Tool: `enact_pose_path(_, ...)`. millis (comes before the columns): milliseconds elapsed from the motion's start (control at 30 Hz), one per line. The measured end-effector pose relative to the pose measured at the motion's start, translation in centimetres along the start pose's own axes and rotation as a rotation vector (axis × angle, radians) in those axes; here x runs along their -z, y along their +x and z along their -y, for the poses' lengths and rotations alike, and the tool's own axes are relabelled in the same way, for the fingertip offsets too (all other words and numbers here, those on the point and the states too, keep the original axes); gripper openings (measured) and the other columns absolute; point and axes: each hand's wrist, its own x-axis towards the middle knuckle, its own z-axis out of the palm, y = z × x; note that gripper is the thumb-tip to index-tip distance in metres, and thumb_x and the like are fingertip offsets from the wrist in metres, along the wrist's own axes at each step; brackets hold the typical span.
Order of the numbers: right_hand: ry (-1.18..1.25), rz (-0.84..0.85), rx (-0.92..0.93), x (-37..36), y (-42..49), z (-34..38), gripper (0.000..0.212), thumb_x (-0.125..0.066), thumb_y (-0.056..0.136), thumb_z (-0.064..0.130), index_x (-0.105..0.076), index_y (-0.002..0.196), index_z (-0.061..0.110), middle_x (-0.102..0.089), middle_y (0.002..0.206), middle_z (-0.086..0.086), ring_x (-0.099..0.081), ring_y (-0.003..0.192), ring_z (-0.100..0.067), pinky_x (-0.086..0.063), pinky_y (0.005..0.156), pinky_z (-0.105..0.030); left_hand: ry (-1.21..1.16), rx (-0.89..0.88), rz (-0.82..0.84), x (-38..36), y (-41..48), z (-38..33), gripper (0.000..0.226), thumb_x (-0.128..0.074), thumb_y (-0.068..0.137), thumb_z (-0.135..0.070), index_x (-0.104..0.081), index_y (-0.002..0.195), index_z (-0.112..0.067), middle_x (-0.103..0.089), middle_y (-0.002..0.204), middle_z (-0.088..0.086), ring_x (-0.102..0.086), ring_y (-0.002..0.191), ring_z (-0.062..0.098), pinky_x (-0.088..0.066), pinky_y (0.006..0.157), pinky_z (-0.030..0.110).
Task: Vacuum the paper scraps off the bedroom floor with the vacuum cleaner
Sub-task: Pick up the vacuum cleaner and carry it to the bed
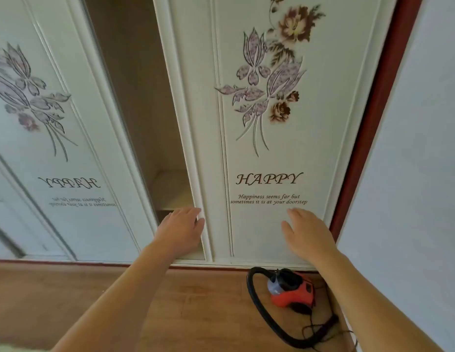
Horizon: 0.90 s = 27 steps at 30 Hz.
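The red plastic vacuum cleaner (pixel 290 292) looks light and rigid, and is probably best lifted by its dark top. The left hand (pixel 182 227) grips the white flowered wardrobe door (pixel 272 153) by its edge, and the right hand (pixel 307 235) lies flat against it.

The right wardrobe door (pixel 310 153) is bearing "HAPPY" and, at six o'clock from it, "Happiness seems far but sometimes it is at your doorstep"; the left door (pixel 94 148) is showing both mirrored.

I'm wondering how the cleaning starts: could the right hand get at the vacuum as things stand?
Probably yes. The right hand lies flat on the door, holding nothing, and the vacuum sits on the floor below that arm with nothing between; it would take bending down.
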Motion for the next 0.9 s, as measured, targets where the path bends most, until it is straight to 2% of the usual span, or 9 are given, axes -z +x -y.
enact_pose_path(167,-0.005,0.024,-0.021,-0.8,2.3,-1.7,0.053,-0.031,0.109,0.036,-0.038,0.152,0.007,-0.044,0.156,-0.009,-0.038,0.144,-0.025,-0.03,0.12,-0.039,0.01,-0.012,0.015,-1.7,2.9,-0.4,0.044,-0.033,0.106,-0.036,-0.051,0.142,-0.019,-0.057,0.14,0.0,-0.05,0.13,0.023,-0.039,0.11,0.039)
enact_pose_path(400,-0.034,-0.023,-0.07,-1.7,7.7,-4.3,0.05,-0.033,0.107,0.036,-0.045,0.147,0.007,-0.05,0.15,-0.007,-0.043,0.14,-0.025,-0.036,0.116,-0.04,0.001,-0.075,0.02,-3.0,10.0,-1.1,0.05,-0.032,0.108,-0.037,-0.04,0.153,-0.017,-0.041,0.159,0.003,-0.035,0.147,0.023,-0.026,0.122,0.039)
enact_pose_path(767,-0.111,-0.019,-0.156,-2.2,15.7,-6.3,0.056,-0.031,0.108,0.038,-0.034,0.156,0.009,-0.039,0.161,-0.007,-0.035,0.148,-0.024,-0.028,0.122,-0.038,-0.034,-0.167,0.044,-4.2,21.5,-1.1,0.051,-0.033,0.108,-0.035,-0.039,0.154,-0.015,-0.042,0.158,0.004,-0.035,0.147,0.024,-0.025,0.12,0.038)
enact_pose_path(900,-0.112,-0.006,-0.17,-2.7,17.6,-7.2,0.056,-0.031,0.108,0.038,-0.037,0.155,0.009,-0.045,0.156,-0.006,-0.04,0.144,-0.024,-0.033,0.119,-0.04,-0.053,-0.153,0.078,-5.4,23.8,-0.9,0.051,-0.033,0.108,-0.036,-0.037,0.155,-0.016,-0.04,0.159,0.003,-0.033,0.148,0.023,-0.024,0.121,0.037)
